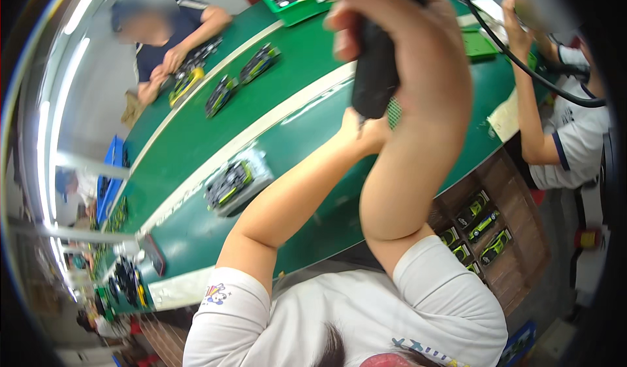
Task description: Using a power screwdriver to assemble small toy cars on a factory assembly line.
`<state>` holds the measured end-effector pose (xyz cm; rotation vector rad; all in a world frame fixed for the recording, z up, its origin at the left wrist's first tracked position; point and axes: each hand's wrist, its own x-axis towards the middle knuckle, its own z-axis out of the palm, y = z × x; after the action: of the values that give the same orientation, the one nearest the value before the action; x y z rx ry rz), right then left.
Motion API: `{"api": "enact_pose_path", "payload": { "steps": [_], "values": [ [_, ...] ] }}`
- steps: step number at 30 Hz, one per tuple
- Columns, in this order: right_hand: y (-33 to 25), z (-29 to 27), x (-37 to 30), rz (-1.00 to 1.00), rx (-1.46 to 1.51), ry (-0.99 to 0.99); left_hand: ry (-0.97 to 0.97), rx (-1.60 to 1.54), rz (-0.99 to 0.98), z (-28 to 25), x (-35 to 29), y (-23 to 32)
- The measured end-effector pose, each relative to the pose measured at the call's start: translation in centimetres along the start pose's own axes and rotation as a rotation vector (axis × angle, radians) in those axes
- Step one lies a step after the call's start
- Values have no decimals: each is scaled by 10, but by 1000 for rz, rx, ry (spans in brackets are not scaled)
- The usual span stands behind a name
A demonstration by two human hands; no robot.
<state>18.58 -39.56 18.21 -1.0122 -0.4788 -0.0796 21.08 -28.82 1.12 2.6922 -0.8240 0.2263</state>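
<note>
My right hand (418, 27) is raised, blurred by motion, with its fingers wrapped round a black electric screwdriver (377, 73). The screwdriver points down, its thin bit (360, 127) in front of my left hand (359, 132). That hand is low over the green table; its fingers are hidden behind the driver and my right forearm. A bit of green mesh (394, 112) shows beside the driver. Left of my left forearm, a black and lime toy car part (230, 184) rests on clear plastic wrapping (261, 166).
Two black and lime car parts (222, 96) lie on the green conveyor (186, 142). A person (173, 40) across handles a black and yellow part; another (565, 119) sits at right. A green bin (300, 11) holds small parts. Toy cars (483, 226) fill a brown box below right.
</note>
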Motion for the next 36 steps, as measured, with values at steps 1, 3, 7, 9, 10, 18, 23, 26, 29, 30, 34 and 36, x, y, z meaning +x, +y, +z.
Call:
{"api": "enact_pose_path", "payload": {
  "steps": [1, 3, 7, 9, 10, 18, 23, 26, 29, 30, 34, 36],
  "values": [
    [7, -8, 3, -39, -37, -28, -316, -168, -506, -34, -3, 21],
    [6, -18, 0, -68, -25, -123, -290, -85, -490, -40, -39, 23],
    [-10, -6, -22, -94, 98, -253, -200, -113, -461, -62, -132, 32],
    [-8, 20, -37, -179, 107, -225, -189, -155, -436, -70, -174, 36],
    [-7, 26, -35, -149, 113, -256, -176, -158, -454, -77, -195, 37],
    [33, 46, 0, 5, 155, -420, -101, -232, -511, -110, -322, 23],
    [71, 76, -1, 60, 206, -467, -27, -261, -519, -120, -357, 8],
    [86, 101, -10, 136, 147, -413, -17, -286, -518, -124, -365, -1],
    [98, 108, -20, 167, 32, -400, 2, -267, -502, -134, -366, -6],
    [102, 107, -25, 169, 10, -389, 25, -246, -485, -138, -365, -10],
    [121, 113, -49, 156, -14, -384, 312, -22, -360, -154, -343, -49],
    [127, 115, -59, 155, 131, -291, 320, -14, -324, -146, -322, -75]
  ]
}}
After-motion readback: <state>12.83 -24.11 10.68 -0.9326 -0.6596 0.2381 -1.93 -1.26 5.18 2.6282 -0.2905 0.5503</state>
